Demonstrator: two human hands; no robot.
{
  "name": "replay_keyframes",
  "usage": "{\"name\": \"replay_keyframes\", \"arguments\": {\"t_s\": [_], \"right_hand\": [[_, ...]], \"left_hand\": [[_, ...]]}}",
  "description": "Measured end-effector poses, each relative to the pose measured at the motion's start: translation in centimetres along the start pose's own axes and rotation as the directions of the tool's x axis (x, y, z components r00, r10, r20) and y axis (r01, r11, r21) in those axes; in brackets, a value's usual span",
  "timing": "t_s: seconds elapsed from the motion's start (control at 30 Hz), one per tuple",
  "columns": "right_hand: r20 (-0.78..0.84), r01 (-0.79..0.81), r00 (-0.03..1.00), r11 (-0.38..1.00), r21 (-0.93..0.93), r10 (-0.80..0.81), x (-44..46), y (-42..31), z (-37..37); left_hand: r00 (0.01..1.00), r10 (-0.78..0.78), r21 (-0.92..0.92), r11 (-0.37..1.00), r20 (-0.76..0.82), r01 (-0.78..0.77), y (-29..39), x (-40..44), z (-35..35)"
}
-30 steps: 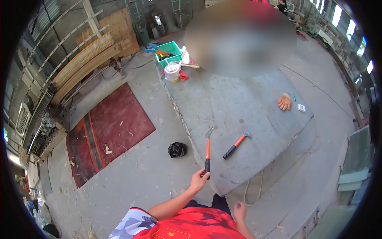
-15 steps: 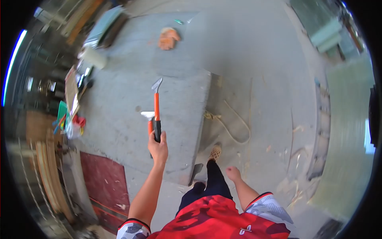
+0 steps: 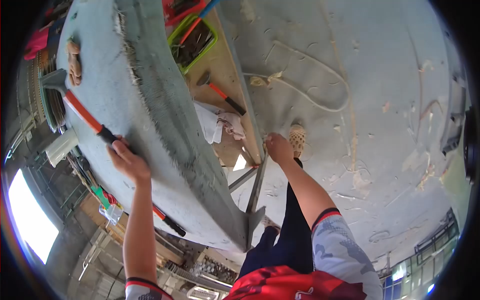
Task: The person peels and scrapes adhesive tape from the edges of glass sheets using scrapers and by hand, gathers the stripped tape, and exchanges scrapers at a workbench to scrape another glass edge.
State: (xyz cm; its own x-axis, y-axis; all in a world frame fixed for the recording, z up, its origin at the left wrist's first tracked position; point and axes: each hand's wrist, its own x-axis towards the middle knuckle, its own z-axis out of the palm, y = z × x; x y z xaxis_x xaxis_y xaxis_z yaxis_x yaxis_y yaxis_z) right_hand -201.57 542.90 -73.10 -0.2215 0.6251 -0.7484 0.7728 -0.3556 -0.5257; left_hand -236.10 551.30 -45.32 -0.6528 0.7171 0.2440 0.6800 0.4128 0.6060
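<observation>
My left hand [image 3: 128, 161] is closed around the black grip of a scraper [image 3: 84, 112] with an orange shaft and a wide grey blade, over the grey tabletop [image 3: 107, 95]. A second orange-and-black scraper [image 3: 169, 221] lies near the table edge, partly hidden behind my left forearm. My right hand [image 3: 279, 148] is curled closed beside the edge of the shelf under the table; nothing shows in it. On that wooden shelf [image 3: 235, 65] lies another scraper [image 3: 221, 95], next to a crumpled pale cloth [image 3: 230, 125].
A green basket [image 3: 194, 42] of small items stands on the shelf, with a blue-and-red-handled tool across it. A glove [image 3: 74, 62] and a white roll [image 3: 61, 147] are at the table's far side. A looped cord [image 3: 330, 107] and scraps lie on the floor.
My view has lowered and tilted, bringing the under-table shelf into sight. My left hand held two scrapers; one now lies apart from it. My right hand has moved forward to the shelf edge.
</observation>
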Motion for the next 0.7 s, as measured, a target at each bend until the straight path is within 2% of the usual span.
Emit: {"name": "replay_keyframes", "arguments": {"t_s": [0.07, 0.13, 0.23, 0.27, 0.33, 0.37, 0.43, 0.47, 0.5, 0.53, 0.57, 0.6, 0.63, 0.67, 0.7], "right_hand": [[-0.051, 0.116, 0.992, 0.993, -0.003, -0.116, 3.8, -1.4, 3.8], [-0.129, 0.226, 0.965, 0.974, -0.037, -0.229, 8.9, -3.9, 6.9], [-0.285, 0.345, 0.873, 0.914, -0.212, -0.396, 15.1, -7.7, 10.3], [-0.271, 0.353, 0.876, 0.913, -0.202, -0.399, 17.1, -8.0, 11.8], [-0.158, 0.314, 0.905, 0.871, -0.379, -0.395, 20.1, -9.2, 13.9], [-0.152, 0.323, 0.904, 0.871, -0.37, -0.4, 20.6, -9.5, 14.4], [-0.1, 0.291, 0.943, 0.934, -0.208, -0.316, 20.6, -9.5, 14.1], [-0.099, 0.288, 0.944, 0.934, -0.212, -0.314, 19.6, -10.1, 12.9], [-0.07, 0.177, 0.981, 0.982, -0.071, -0.181, 18.1, -10.5, 11.3], [-0.032, 0.058, 0.998, 0.996, 0.064, -0.056, 16.7, -10.8, 9.5], [-0.099, 0.087, 0.992, 0.994, 0.061, -0.08, 15.5, -9.7, 9.0], [0.01, 0.052, 0.998, 0.947, 0.317, -0.058, 14.7, -8.3, 8.0], [0.124, -0.012, 0.99, 0.838, 0.546, -0.066, 13.5, -6.9, 6.6], [0.272, -0.152, 0.96, 0.694, 0.703, -0.066, 11.4, -6.6, 4.0], [0.408, -0.305, 0.908, 0.516, 0.801, -0.097, 8.6, -6.7, 0.5]], "left_hand": [[0.999, 0.047, -0.002, 0.999, 0.018, -0.047, 0.7, 0.1, -0.2], [0.995, 0.094, 0.116, 0.989, 0.026, -0.097, 0.9, 0.0, -0.1], [0.997, 0.014, -0.066, 0.998, 0.08, -0.008, -0.7, 0.2, -1.0], [0.999, -0.026, -0.077, 0.997, 0.04, 0.029, 0.0, -0.2, -0.3], [1.0, -0.019, -0.15, 0.988, 0.022, 0.022, 0.0, -0.3, 0.2], [0.998, -0.031, -0.097, 0.995, 0.046, 0.036, -0.2, -0.3, -0.4], [0.999, -0.018, -0.081, 0.997, 0.038, 0.021, -0.1, -0.4, 0.2], [1.0, -0.005, -0.082, 0.997, 0.026, 0.007, 0.1, -0.3, 0.4], [1.0, -0.013, -0.144, 0.989, 0.027, 0.017, -0.2, -0.4, 0.4], [0.997, 0.044, -0.083, 0.996, 0.068, -0.039, -0.5, -0.3, 0.0], [0.989, 0.1, -0.027, 0.995, 0.11, -0.097, -0.4, 0.0, -0.2], [0.986, 0.125, 0.033, 0.991, 0.106, -0.129, 0.1, 0.1, 0.0], [0.989, 0.121, 0.04, 0.991, 0.082, -0.125, 0.0, 0.0, 0.1], [0.992, 0.114, 0.05, 0.992, 0.058, -0.117, -0.1, -0.2, 0.1], [0.978, 0.173, 0.085, 0.979, 0.119, -0.184, 0.4, 0.1, -0.2]]}}
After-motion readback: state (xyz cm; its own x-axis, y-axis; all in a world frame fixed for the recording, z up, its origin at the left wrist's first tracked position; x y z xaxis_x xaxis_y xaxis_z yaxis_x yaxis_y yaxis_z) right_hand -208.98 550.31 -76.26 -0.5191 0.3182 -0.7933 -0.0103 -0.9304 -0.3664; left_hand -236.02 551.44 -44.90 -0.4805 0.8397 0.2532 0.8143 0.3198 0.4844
